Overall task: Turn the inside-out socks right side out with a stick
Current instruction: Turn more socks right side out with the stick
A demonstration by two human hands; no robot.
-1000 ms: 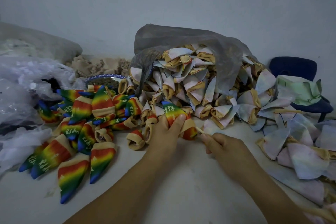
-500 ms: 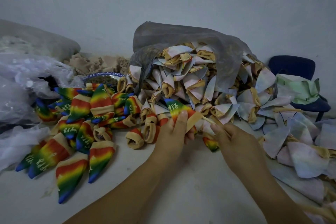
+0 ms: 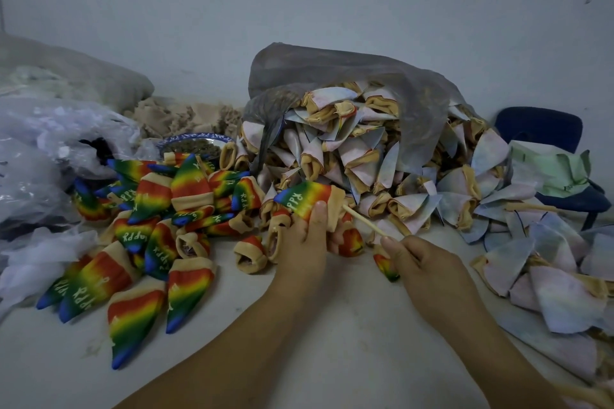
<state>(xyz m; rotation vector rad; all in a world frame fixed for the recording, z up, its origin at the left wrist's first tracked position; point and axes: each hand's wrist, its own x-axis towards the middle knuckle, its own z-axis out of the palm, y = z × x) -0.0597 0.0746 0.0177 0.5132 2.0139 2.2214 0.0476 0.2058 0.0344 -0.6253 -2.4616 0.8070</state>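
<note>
Pale wall [image 3: 299,10] at the back, white table [image 3: 349,325] in front, and socks everywhere on it. Against the far edge a grey plastic bag [image 3: 332,70] spills a heap of pale socks [image 3: 349,149], cuffs out, running on toward the right edge. Over at the left edge lie the finished socks [image 3: 149,226], rainbow side showing. A blue chair [image 3: 545,129] stands past the right edge.

Now the action, mid-table, just in front of the heap. The left hand [image 3: 302,242] has its grip closed round a rainbow sock [image 3: 305,201], thumb pressed on the coloured cloth, tan cuff pointing right. The right hand [image 3: 422,262] pinches the near end of the stick [image 3: 363,219] between thumb and fingertips; the far end runs up and left to that cuff. Whether the tip sits inside the opening, I cannot tell.

By my reading this sock is already turned: print outside, toe pushed to a point. So the step in hand looks like the finish of one sock. Next move calls for drawing the stick clear without dragging the cuff back in, dropping the sock with the finished ones, and picking a pale one off the heap.
</note>
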